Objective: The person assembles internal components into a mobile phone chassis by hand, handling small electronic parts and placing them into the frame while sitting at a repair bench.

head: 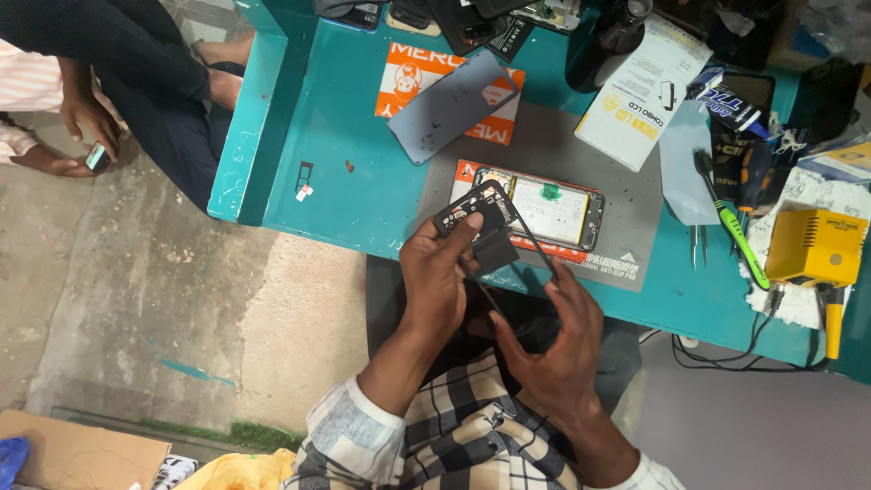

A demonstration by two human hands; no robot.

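Item: black phone frame (pixel 490 238), a thin open rectangle with a camera housing at its top end, held in the air just in front of the grey mat (pixel 544 145), at the near edge of the teal bench (pixel 336 154). Left hand (pixel 435 281): closed round the frame's top end, thumb pressed on the housing. Right hand (pixel 553 340): fingers curled, tips pinching the frame's lower right side. On the mat, just beyond the frame: opened phone (pixel 549 210), its insides showing. At the mat's far left corner: grey back cover (pixel 451 104), lying on an orange sheet (pixel 408 77). Right of the mat: green-handled tool (pixel 739 238), tweezers (pixel 697 245), yellow box unit (pixel 817 245). Well left of the mat, off the bench: another person's hand (pixel 86 122) with a small phone.
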